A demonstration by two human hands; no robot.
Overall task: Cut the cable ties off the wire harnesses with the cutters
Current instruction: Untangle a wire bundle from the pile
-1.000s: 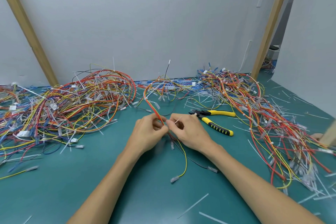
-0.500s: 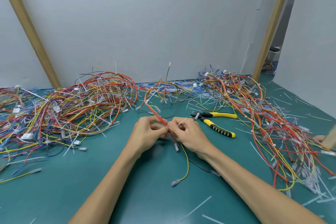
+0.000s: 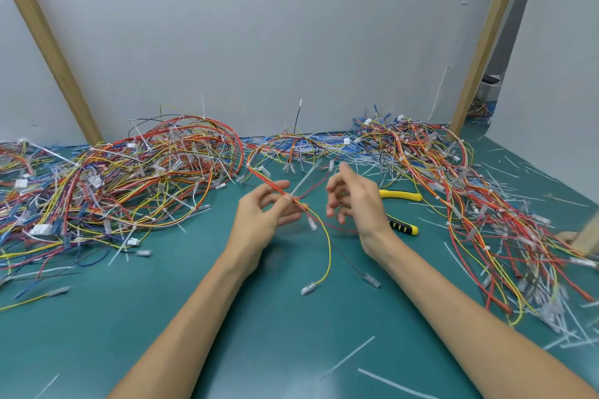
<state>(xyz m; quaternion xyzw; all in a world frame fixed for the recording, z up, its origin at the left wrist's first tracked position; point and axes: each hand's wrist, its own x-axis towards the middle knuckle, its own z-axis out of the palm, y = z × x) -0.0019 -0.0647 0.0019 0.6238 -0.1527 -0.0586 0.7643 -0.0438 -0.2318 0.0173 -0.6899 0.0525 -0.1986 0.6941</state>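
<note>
- Head view. The left hand (image 3: 259,220) pinches one wire harness (image 3: 266,179) between thumb and fingers (image 3: 280,186). The harness is lifted just above the green counter (image 3: 162,317) at mid-scene, and its loose ends trail down toward the person.
- The right hand (image 3: 355,201) is just beside it and not touching. Its fingers are apart and slack with nothing in them (motion blur hides the finer detail).
- Handling, my judgement: the harness looks light and limp, flopping either side of any grip, and its thin insulation would nick easily. It is best taken right next to the cable tie (image 3: 303,180), so the tie stands proud and the wires keep clear of the blades. The left hand has it about there.
- Tie: a pale, translucent strip whose tail points up and away from the pinch. It is probably stiffer than the wires, and slick.
- Harness: thin red, orange and yellow strands bunched together. A yellow lead and a dark lead fan out, each ending in a small clear sleeve.
- Cutters (image 3: 402,196): yellow-and-black handles, lying on the counter just behind the right hand and partly hidden by it. No hand is on them.
- Heaps of harnesses lie to the left (image 3: 146,172) and right (image 3: 437,172), with pale tie offcuts (image 3: 346,358) scattered about.
</note>
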